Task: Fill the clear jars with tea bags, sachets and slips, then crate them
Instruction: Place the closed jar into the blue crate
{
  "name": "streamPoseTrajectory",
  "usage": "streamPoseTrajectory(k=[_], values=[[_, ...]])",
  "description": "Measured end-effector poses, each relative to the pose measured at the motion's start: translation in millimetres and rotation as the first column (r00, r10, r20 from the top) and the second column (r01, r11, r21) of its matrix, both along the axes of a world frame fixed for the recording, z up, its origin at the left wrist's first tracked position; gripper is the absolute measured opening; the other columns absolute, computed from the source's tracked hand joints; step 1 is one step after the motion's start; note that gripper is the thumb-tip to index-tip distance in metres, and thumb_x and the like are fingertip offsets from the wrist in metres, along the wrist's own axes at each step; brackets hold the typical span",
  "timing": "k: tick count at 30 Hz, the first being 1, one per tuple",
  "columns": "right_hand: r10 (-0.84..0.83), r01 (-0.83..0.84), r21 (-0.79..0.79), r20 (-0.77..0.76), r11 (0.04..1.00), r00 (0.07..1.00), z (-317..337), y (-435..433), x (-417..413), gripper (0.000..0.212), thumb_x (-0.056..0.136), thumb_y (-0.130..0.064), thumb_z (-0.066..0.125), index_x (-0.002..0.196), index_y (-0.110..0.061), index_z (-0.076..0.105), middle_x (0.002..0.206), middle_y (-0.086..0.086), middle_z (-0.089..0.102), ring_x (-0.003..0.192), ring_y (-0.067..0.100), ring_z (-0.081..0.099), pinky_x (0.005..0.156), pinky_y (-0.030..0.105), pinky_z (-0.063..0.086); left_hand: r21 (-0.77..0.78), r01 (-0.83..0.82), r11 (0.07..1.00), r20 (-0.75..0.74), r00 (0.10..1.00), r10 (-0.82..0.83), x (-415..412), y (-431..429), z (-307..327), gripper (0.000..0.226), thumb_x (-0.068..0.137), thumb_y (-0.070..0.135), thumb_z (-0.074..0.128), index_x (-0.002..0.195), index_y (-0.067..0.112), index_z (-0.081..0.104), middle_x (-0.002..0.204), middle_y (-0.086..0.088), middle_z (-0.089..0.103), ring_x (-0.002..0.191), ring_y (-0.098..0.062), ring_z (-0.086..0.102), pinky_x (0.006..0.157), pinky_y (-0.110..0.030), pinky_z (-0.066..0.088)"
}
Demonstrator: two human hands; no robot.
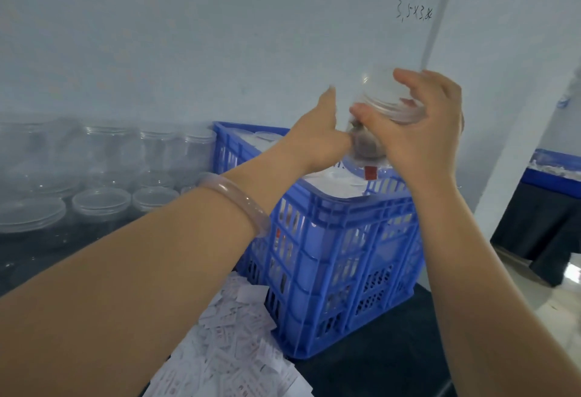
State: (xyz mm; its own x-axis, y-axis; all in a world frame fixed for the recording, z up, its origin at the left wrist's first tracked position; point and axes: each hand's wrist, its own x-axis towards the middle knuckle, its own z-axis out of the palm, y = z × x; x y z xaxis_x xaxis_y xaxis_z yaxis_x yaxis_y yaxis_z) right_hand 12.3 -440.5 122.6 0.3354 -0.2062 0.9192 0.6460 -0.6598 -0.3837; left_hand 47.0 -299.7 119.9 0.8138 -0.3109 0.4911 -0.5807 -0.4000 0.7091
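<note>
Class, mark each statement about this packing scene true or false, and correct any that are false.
1. The left hand and right hand hold a clear jar above the crate. True.
2. The crate is red. False: it is blue.
3. A bracelet sits on the left wrist. True.
4. The clear jar is empty. False: dark contents show inside it.
5. Spare jars stand to the left of the crate. True.

Blue slotted crate [330,239], clear jar [377,104], pink bangle [239,198]
</note>
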Motion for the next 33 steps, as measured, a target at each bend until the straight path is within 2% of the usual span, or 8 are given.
streamPoseTrajectory(k=[2, 4, 9, 13, 20, 23, 30, 33], values=[[-0.039, 0.039, -0.005, -0.033, 0.999, 0.999, 0.7, -10.4, 6.2, 0.057, 0.065, -0.046, 0.087, 0.115, -0.028, 0.067, 0.131, 0.003, 0.049, 0.107, 0.002, 0.055, 0.083, -0.005, 0.032, 0.242, -0.081, 0.967, -0.109, 0.988, 0.110, 8.4, -6.3, -0.8, 0.053, 0.097, 0.014, 0.043, 0.147, 0.010, 0.027, 0.150, -0.012, 0.037, 0.132, -0.023, 0.040, 0.098, -0.031, 0.036], [-0.074, 0.073, -0.015, -0.077, 0.997, 0.994, -0.9, -19.0, 12.1, 0.058, 0.064, -0.049, 0.087, 0.115, -0.031, 0.066, 0.131, 0.000, 0.048, 0.094, -0.015, 0.047, 0.079, -0.008, 0.029, 0.510, -0.065, 0.858, -0.131, 0.980, 0.152, 12.6, -13.4, -4.9, 0.042, 0.102, 0.016, 0.031, 0.142, 0.009, 0.040, 0.150, -0.012, 0.039, 0.133, -0.026, 0.040, 0.101, -0.033, 0.033], [-0.108, 0.105, -0.028, -0.188, 0.994, 0.976, -13.9, -29.7, 25.2, 0.058, 0.065, -0.050, 0.086, 0.116, -0.033, 0.065, 0.130, -0.006, 0.046, 0.093, -0.009, 0.049, 0.078, -0.009, 0.027, 0.737, 0.024, 0.676, -0.167, 0.975, 0.148, 35.9, -24.6, -15.4, 0.050, 0.103, 0.035, 0.022, 0.152, 0.022, 0.028, 0.160, 0.001, 0.021, 0.147, -0.021, 0.018, 0.120, -0.043, 0.015], [-0.120, 0.131, 0.034, -0.227, 0.991, 0.966, -19.2, -36.8, 28.2, 0.054, 0.066, -0.054, 0.083, 0.113, -0.036, 0.065, 0.120, -0.012, 0.046, 0.104, 0.006, 0.051, 0.075, -0.011, 0.025, 0.794, -0.038, 0.607, -0.099, 0.977, 0.191, 47.0, -28.2, -17.7, 0.048, 0.103, 0.035, 0.023, 0.144, 0.017, 0.041, 0.156, -0.004, 0.032, 0.141, -0.028, 0.031, 0.115, -0.045, 0.026], [-0.114, 0.135, 0.045, -0.319, 0.990, 0.941, -16.9, -34.1, 26.4, 0.049, 0.070, -0.055, 0.079, 0.113, -0.037, 0.064, 0.122, -0.005, 0.050, 0.093, -0.005, 0.046, 0.066, -0.013, 0.024, 0.838, -0.081, 0.540, -0.069, 0.965, 0.251, 55.0, -31.9, -19.9, 0.048, 0.101, 0.033, 0.024, 0.140, 0.013, 0.044, 0.151, -0.010, 0.038, 0.136, -0.032, 0.038, 0.111, -0.048, 0.031], [-0.151, 0.171, 0.026, -0.358, 0.985, 0.922, -14.3, -32.8, 26.2, 0.049, 0.072, -0.055, 0.075, 0.117, -0.039, 0.063, 0.116, -0.008, 0.044, 0.081, -0.018, 0.040, 0.062, -0.003, 0.030, 0.852, -0.098, 0.514, -0.054, 0.961, 0.272, 53.5, -37.1, -18.7, 0.047, 0.101, 0.027, 0.024, 0.139, 0.007, 0.044, 0.149, -0.014, 0.040, 0.133, -0.034, 0.041, 0.109, -0.048, 0.035], [-0.228, 0.239, -0.021, -0.399, 0.971, 0.888, -8.6, -26.9, 30.1, 0.049, 0.069, -0.051, 0.071, 0.116, -0.038, 0.064, 0.117, -0.010, 0.041, 0.070, -0.013, 0.036, 0.060, 0.011, 0.024, 0.821, -0.096, 0.563, -0.129, 0.929, 0.347, 43.3, -37.5, -19.2, 0.051, 0.101, 0.034, 0.027, 0.147, 0.013, 0.036, 0.152, -0.011, 0.036, 0.135, -0.030, 0.038, 0.098, -0.040, 0.033], [-0.241, 0.223, -0.098, -0.503, 0.970, 0.830, -12.0, -23.8, 38.6, 0.049, 0.069, -0.048, 0.072, 0.115, -0.034, 0.065, 0.128, -0.006, 0.051, 0.072, -0.006, 0.041, 0.060, 0.013, 0.027, 0.798, -0.095, 0.595, -0.157, 0.921, 0.356, 34.8, -34.5, -16.2, 0.054, 0.102, 0.038, 0.025, 0.150, 0.015, 0.030, 0.157, -0.009, 0.027, 0.142, -0.030, 0.027, 0.107, -0.042, 0.029]])
